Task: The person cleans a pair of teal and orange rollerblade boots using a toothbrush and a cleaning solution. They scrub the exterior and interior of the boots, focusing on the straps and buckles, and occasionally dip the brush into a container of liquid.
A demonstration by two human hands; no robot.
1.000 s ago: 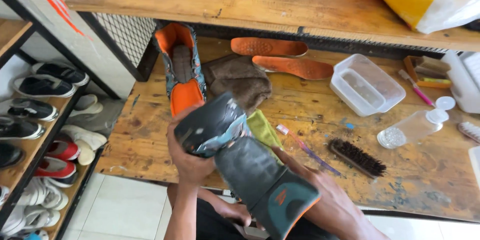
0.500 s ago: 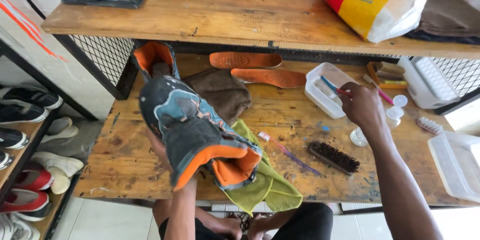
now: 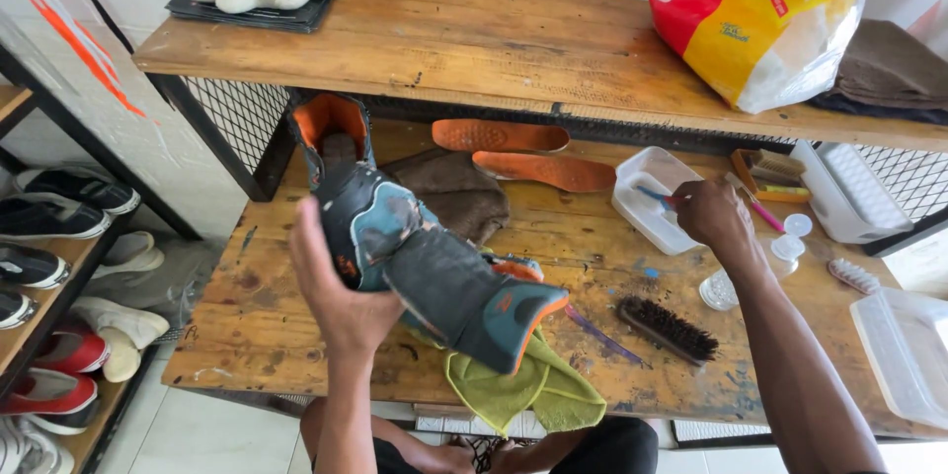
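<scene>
Being gripped in the left hand (image 3: 341, 301) above the workbench's (image 3: 296, 336) near edge, a teal high-top shoe (image 3: 434, 276) is being held, while the right hand (image 3: 713, 212), closed on a toothbrush (image 3: 660, 197), is being kept at the white tray (image 3: 647, 207).

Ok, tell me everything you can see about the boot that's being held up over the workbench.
The boot is a high-top in dark grey and teal with orange trim and an orange lining at the collar. Its upper looks like worn, scuffed fabric or synthetic. It lies tilted on its side above the wooden table, with the collar end pointing down to the right. The left hand grips it from below. A yellow-green cloth lies under it.
</scene>
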